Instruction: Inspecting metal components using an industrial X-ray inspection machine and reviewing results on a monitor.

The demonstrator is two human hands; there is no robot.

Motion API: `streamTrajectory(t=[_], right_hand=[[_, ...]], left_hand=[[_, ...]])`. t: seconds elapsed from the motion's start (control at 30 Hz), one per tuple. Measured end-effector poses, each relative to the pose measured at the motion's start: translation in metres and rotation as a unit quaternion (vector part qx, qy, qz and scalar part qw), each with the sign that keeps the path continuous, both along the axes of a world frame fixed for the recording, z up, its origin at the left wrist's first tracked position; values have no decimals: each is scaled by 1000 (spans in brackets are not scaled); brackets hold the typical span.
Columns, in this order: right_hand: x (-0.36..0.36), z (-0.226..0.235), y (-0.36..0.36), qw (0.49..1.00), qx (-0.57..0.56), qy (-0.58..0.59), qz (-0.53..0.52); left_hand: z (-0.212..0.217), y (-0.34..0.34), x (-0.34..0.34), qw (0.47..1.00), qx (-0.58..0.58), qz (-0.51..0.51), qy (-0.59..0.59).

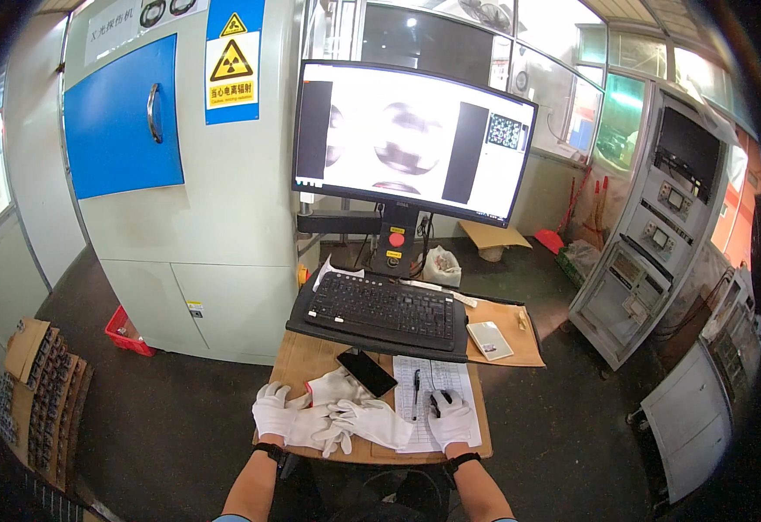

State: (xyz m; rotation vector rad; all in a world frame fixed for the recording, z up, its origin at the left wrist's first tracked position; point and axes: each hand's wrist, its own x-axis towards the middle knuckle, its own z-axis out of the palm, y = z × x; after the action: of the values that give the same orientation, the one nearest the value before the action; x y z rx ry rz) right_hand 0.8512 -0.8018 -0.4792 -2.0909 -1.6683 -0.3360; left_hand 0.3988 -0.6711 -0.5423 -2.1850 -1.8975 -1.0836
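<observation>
White gloves cover both hands. The right hand point(450, 418) is curled over a dark mouse point(437, 403) on a paper sheet point(415, 383). The left hand point(273, 411) lies flat and open beside a pile of spare gloves point(354, 418). A black phone point(366, 372) sits near the keyboard point(385, 306). A quick swing of the mouse could bump the phone or crumple the paper.

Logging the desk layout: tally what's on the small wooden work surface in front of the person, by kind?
Keyboard: 1
Phone: 1
Printed form sheet: 1
Pen: 1
Mouse under the gloved right hand: 1
Pile of spare white gloves by the gloved left hand: 1
Small notepad: 1
Total: 7
</observation>
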Motion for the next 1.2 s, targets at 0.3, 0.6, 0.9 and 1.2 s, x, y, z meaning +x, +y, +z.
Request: streamTrajectory(t=[0.3,0.6,0.9,1.2], right_hand=[[5,-10,2,1000,-8,12,4],[12,-23,5,1000,-14,6,0],[1,2,0,1000,-16,24,11],[3,-6,1,1000,-4,2,5]], left_hand=[[-4,3,-1,1000,9,6,16],[0,1,3,1000,10,1,7],[-6,2,-1,1000,15,1,12],[-1,1,-1,1000,7,0,14]])
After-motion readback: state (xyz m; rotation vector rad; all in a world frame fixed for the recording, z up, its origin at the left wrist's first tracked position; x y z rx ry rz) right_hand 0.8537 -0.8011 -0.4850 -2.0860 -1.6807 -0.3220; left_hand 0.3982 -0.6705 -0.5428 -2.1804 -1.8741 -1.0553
